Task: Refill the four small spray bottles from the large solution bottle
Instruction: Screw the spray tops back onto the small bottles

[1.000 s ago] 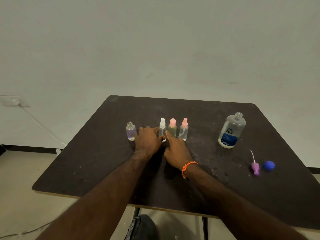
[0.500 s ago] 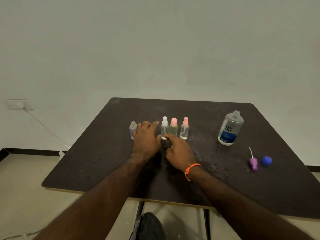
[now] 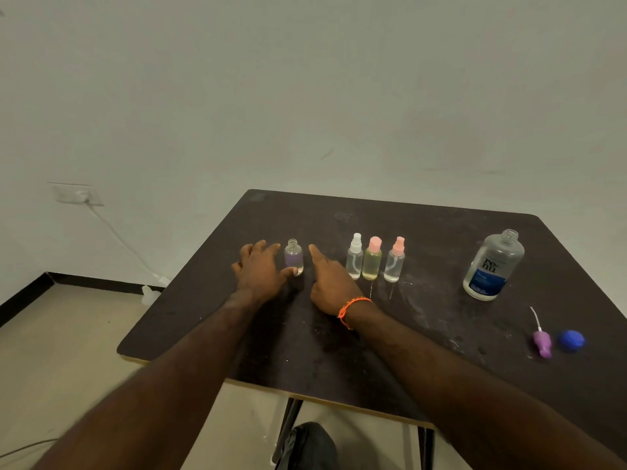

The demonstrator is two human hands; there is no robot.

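Note:
A small purple-tinted bottle [image 3: 293, 257] with no cap stands on the dark table [image 3: 424, 334]. My left hand [image 3: 261, 271] lies flat just left of it, thumb touching its base. My right hand [image 3: 330, 283] rests to its right, index finger stretched toward it, other fingers curled. Three capped spray bottles stand in a row further right: a white-topped one [image 3: 355, 261], a pink-topped yellowish one [image 3: 372, 262] and a pink-topped clear one [image 3: 395, 264]. The large uncapped solution bottle [image 3: 493, 266] stands at the far right.
A purple spray top with its tube [image 3: 542, 340] and a blue cap [image 3: 571, 340] lie near the table's right front edge. A wall socket with a cable [image 3: 79, 195] is on the left wall. A dark shape [image 3: 307, 446] sits under the table's near edge.
Both hands have moved left, away from the three capped bottles, and now flank the uncapped purple bottle. The camera has shifted as well.

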